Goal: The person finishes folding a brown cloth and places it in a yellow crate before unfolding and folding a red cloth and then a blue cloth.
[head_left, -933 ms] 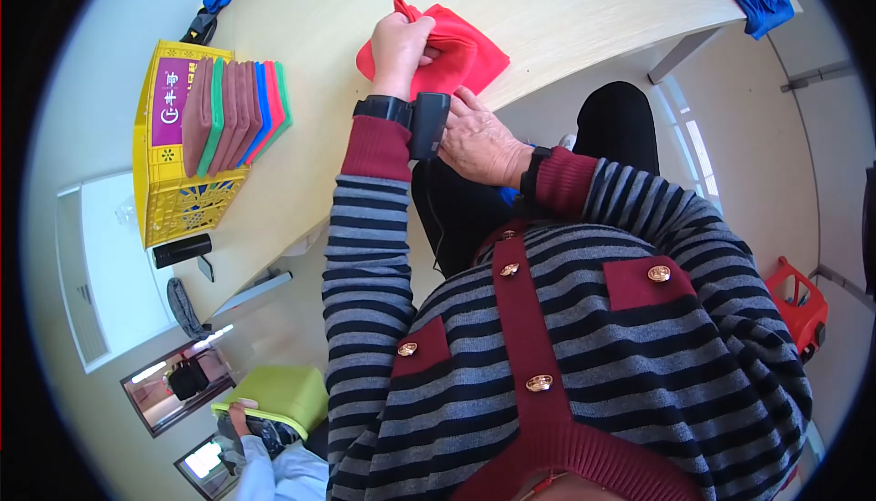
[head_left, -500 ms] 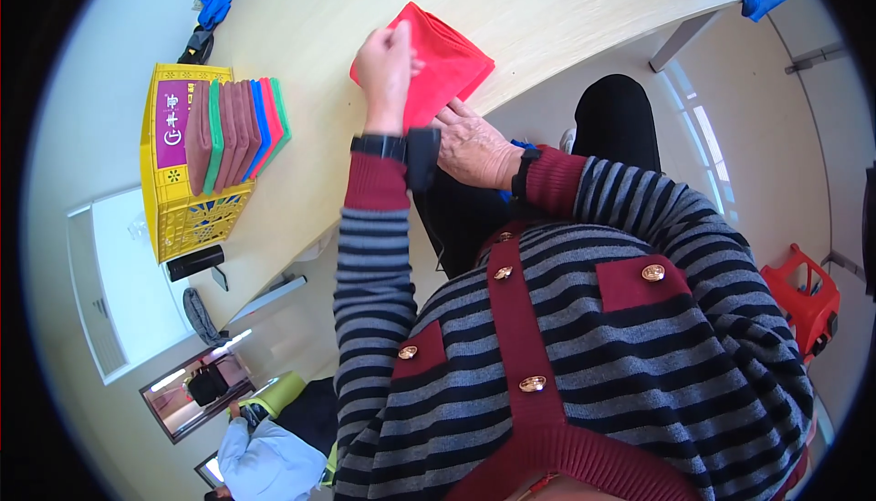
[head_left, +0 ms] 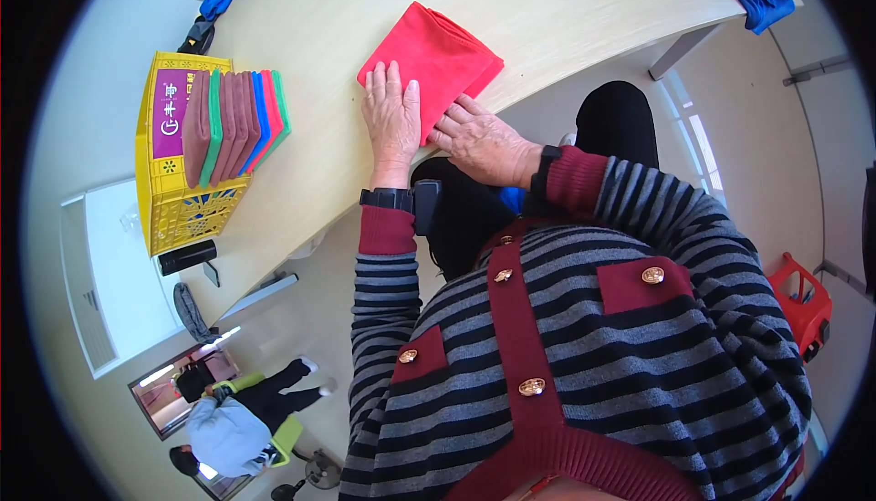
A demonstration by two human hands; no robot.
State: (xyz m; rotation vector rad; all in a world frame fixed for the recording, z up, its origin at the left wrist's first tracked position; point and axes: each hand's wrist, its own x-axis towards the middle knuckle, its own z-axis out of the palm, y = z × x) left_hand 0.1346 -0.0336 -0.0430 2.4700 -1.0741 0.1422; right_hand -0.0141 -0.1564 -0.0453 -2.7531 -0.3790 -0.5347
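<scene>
Squarish red cloth (head_left: 440,56) points 1 corner forward.

Left hand (head_left: 392,122) lies flat — right hand (head_left: 486,143), palm down, angles inward.

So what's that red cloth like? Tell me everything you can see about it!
The red cloth is bright, plain and soft-looking, like towel fabric. It's folded into a four-sided shape, with layers showing along its right side. It lies mostly flat and slanted on the pale table, close to the near edge, with one corner pointing away from the person. The left hand rests on its lower left part, and the right hand's fingers touch its lower right edge.
</scene>
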